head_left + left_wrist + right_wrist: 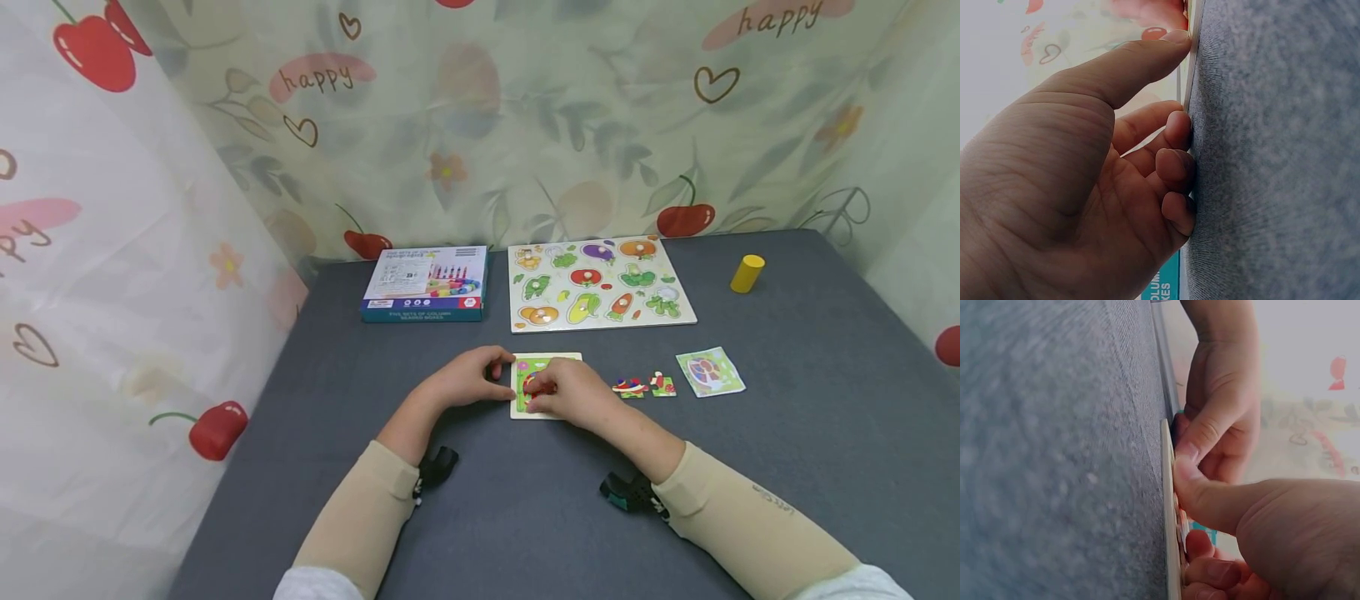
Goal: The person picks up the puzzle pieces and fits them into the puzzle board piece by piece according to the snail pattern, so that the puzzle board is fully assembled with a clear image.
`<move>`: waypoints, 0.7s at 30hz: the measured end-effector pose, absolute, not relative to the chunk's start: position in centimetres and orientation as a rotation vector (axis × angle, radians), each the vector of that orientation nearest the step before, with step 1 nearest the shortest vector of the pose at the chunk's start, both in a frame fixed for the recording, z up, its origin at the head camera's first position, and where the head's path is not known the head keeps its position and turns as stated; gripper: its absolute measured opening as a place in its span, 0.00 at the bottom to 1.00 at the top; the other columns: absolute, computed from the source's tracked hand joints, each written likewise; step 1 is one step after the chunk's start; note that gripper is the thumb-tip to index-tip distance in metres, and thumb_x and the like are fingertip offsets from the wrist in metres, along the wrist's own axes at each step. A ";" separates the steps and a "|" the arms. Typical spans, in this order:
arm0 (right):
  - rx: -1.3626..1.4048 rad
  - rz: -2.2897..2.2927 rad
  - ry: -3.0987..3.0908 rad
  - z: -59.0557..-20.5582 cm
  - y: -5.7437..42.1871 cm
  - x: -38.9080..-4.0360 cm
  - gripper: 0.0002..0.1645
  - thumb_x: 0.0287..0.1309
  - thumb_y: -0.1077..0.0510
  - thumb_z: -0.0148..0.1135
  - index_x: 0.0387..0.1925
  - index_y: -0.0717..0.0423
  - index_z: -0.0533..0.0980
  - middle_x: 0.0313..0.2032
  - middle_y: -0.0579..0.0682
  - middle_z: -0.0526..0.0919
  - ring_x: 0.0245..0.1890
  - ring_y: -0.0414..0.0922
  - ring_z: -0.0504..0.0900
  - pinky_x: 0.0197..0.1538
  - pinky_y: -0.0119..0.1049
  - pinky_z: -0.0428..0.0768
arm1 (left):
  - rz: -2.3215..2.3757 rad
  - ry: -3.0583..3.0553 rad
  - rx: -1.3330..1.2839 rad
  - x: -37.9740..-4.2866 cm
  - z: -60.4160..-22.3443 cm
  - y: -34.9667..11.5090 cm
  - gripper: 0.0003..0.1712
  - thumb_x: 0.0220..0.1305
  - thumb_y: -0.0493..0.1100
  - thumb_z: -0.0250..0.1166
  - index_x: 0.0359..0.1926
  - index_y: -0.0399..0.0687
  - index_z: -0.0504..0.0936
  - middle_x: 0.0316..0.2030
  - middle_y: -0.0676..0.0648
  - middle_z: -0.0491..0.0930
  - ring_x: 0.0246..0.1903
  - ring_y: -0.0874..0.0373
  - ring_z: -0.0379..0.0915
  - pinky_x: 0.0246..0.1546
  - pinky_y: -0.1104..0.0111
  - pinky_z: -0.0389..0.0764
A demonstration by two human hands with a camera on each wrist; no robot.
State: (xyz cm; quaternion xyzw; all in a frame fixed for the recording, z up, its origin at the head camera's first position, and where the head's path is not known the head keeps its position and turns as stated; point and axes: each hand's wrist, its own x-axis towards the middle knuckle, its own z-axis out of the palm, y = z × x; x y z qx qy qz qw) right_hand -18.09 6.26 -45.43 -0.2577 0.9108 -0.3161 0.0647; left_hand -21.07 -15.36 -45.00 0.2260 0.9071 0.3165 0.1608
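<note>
A small square puzzle board (517, 412) with a pale wooden frame lies flat on the table. My left hand (468, 379) holds its left edge, with thumb and index finger apart; the other fingers curl loosely in the left wrist view. Over the board, my right hand (576, 392) pinches a red-patterned puzzle piece (531, 385), mostly hidden by the fingers. In the right wrist view the right thumb (1194, 487) is low over the board. Just right of that hand lie two loose puzzle pieces, one wide (628, 388) and one smaller (663, 384).
A picture card (711, 372) lies right of the loose pieces. Behind the small board are a large vegetable puzzle board (558, 287) and a flat box (423, 283). A yellow cylinder (747, 273) stands at the back right. Printed curtains border the table.
</note>
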 end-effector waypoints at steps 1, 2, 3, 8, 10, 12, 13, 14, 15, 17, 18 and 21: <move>-0.778 -0.960 2.751 -45.4 6.3 -18.1 0.13 0.46 0.49 0.74 0.36 0.48 0.86 0.27 0.37 0.80 0.29 0.36 0.73 0.33 0.34 0.71 | 0.902 2.591 0.645 -21.1 -45.0 -15.3 0.30 0.52 0.53 0.72 0.55 0.50 0.74 0.33 0.49 0.70 0.34 0.58 0.68 0.36 0.65 0.66; -0.781 -0.961 2.755 -45.5 6.3 -18.1 0.12 0.46 0.49 0.73 0.35 0.47 0.86 0.27 0.36 0.80 0.29 0.35 0.73 0.33 0.34 0.71 | 0.900 2.592 0.644 -21.1 -45.0 -15.3 0.30 0.52 0.53 0.72 0.55 0.50 0.74 0.33 0.49 0.70 0.34 0.58 0.68 0.36 0.65 0.66; -0.792 -0.960 2.757 -45.5 6.3 -18.1 0.12 0.47 0.50 0.73 0.35 0.46 0.86 0.26 0.36 0.80 0.28 0.35 0.73 0.33 0.34 0.71 | 0.900 2.592 0.641 -21.1 -45.1 -15.3 0.30 0.52 0.53 0.72 0.55 0.50 0.74 0.33 0.49 0.70 0.34 0.57 0.68 0.36 0.65 0.66; -0.844 -0.952 2.760 -45.2 6.4 -18.0 0.12 0.47 0.49 0.73 0.35 0.48 0.86 0.27 0.37 0.81 0.29 0.36 0.74 0.33 0.34 0.71 | 0.898 2.593 0.635 -21.1 -45.2 -15.3 0.30 0.53 0.53 0.72 0.55 0.50 0.74 0.33 0.49 0.70 0.34 0.58 0.67 0.35 0.65 0.66; -0.842 -0.951 2.758 -44.8 6.5 -17.9 0.12 0.47 0.49 0.73 0.35 0.48 0.85 0.28 0.37 0.81 0.29 0.37 0.74 0.33 0.34 0.71 | 0.901 2.589 0.634 -21.0 -45.1 -15.3 0.31 0.53 0.53 0.71 0.56 0.50 0.74 0.33 0.49 0.70 0.33 0.58 0.67 0.35 0.65 0.66; -0.819 -0.953 2.752 -44.1 6.5 -17.8 0.14 0.47 0.48 0.73 0.36 0.48 0.85 0.28 0.38 0.79 0.28 0.38 0.73 0.32 0.35 0.71 | 0.901 2.587 0.635 -21.0 -45.1 -15.3 0.31 0.53 0.53 0.71 0.56 0.50 0.74 0.33 0.49 0.70 0.33 0.58 0.67 0.35 0.65 0.66; -0.802 -0.960 2.750 -43.8 6.6 -17.7 0.14 0.48 0.48 0.73 0.37 0.48 0.85 0.28 0.38 0.79 0.27 0.39 0.72 0.31 0.36 0.71 | 0.900 2.587 0.637 -21.0 -45.1 -15.3 0.31 0.53 0.53 0.71 0.56 0.50 0.74 0.33 0.49 0.70 0.33 0.58 0.67 0.35 0.66 0.66; -0.787 -0.962 2.754 -43.4 6.7 -17.7 0.15 0.47 0.47 0.73 0.38 0.47 0.85 0.27 0.39 0.78 0.26 0.39 0.72 0.31 0.37 0.71 | 0.903 2.585 0.641 -21.1 -45.1 -15.3 0.31 0.52 0.53 0.72 0.55 0.50 0.74 0.33 0.49 0.70 0.33 0.58 0.67 0.35 0.65 0.66; -0.774 -0.966 2.756 -43.0 6.9 -17.6 0.16 0.47 0.47 0.73 0.38 0.47 0.84 0.27 0.39 0.77 0.26 0.40 0.72 0.30 0.37 0.71 | 0.904 2.585 0.644 -21.1 -45.1 -15.3 0.31 0.52 0.53 0.72 0.55 0.50 0.74 0.32 0.49 0.70 0.33 0.58 0.67 0.35 0.65 0.66; -0.762 -0.984 2.752 -42.2 7.1 -17.5 0.17 0.47 0.47 0.73 0.40 0.47 0.84 0.26 0.40 0.76 0.25 0.41 0.71 0.29 0.38 0.71 | 0.901 2.590 0.648 -21.2 -45.1 -15.4 0.30 0.52 0.54 0.72 0.55 0.50 0.74 0.32 0.50 0.70 0.33 0.58 0.67 0.34 0.66 0.66; -0.757 -0.991 2.752 -41.9 7.3 -17.5 0.18 0.47 0.47 0.73 0.41 0.47 0.84 0.25 0.40 0.76 0.25 0.41 0.71 0.29 0.37 0.71 | 0.902 2.591 0.647 -21.2 -45.1 -15.4 0.30 0.52 0.54 0.72 0.55 0.50 0.74 0.32 0.49 0.70 0.33 0.58 0.67 0.34 0.65 0.66; -0.755 -1.003 2.744 -40.9 7.7 -17.3 0.19 0.47 0.47 0.73 0.42 0.48 0.83 0.25 0.41 0.75 0.25 0.41 0.71 0.29 0.38 0.71 | 0.899 2.593 0.642 -21.1 -45.1 -15.4 0.30 0.52 0.54 0.72 0.55 0.51 0.74 0.32 0.49 0.70 0.33 0.57 0.67 0.35 0.65 0.66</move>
